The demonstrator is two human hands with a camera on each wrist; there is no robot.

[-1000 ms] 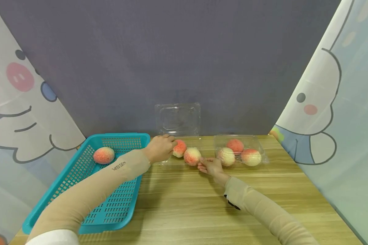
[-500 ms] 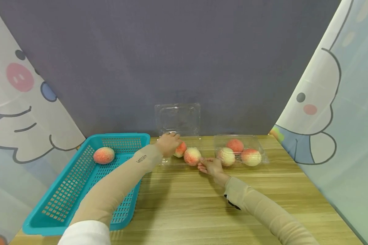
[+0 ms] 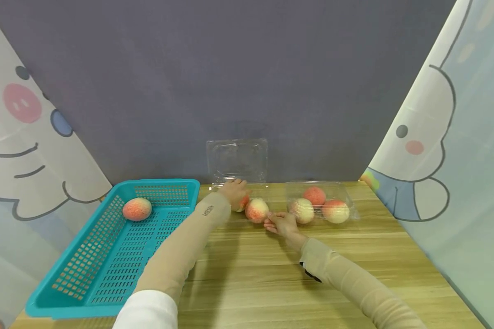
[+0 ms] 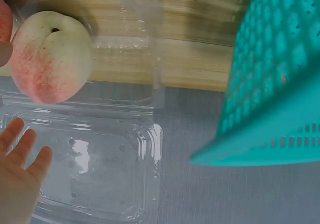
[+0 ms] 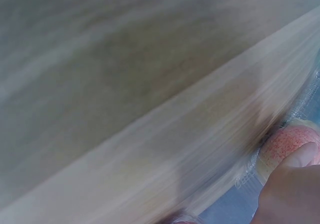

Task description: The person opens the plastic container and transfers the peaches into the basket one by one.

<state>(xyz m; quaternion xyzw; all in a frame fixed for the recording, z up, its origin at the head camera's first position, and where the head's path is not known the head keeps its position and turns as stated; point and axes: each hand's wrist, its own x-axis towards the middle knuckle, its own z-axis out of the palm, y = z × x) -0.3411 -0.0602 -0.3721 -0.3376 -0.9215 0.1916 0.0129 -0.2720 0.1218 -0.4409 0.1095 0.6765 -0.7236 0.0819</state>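
An open clear plastic clamshell box (image 3: 237, 161) has its lid raised at the back. Two peaches lie in its base: a pale and pink peach (image 3: 257, 210) at the right, and a redder one (image 4: 50, 59) at the left, partly hidden by my left hand (image 3: 233, 192). In the left wrist view, that hand's fingers (image 4: 39, 165) are straight and spread near the lid, holding nothing. At the box's right edge, my right hand (image 3: 283, 224) pinches the rim between thumb and fingers. Its thumb overlaps a peach (image 5: 290, 144) in the right wrist view; its fingers are hidden there.
A turquoise perforated basket (image 3: 107, 233) stands on the left with one peach (image 3: 137, 209) in it. To the right sits a second clear box (image 3: 319, 194), lid down, with three peaches inside. A grey cloth backdrop (image 3: 238, 82) rises behind the wooden table (image 3: 271, 278).
My left hand has moved right, from the box's left side to over the left peach, covering more of it. The right hand has stayed in place.
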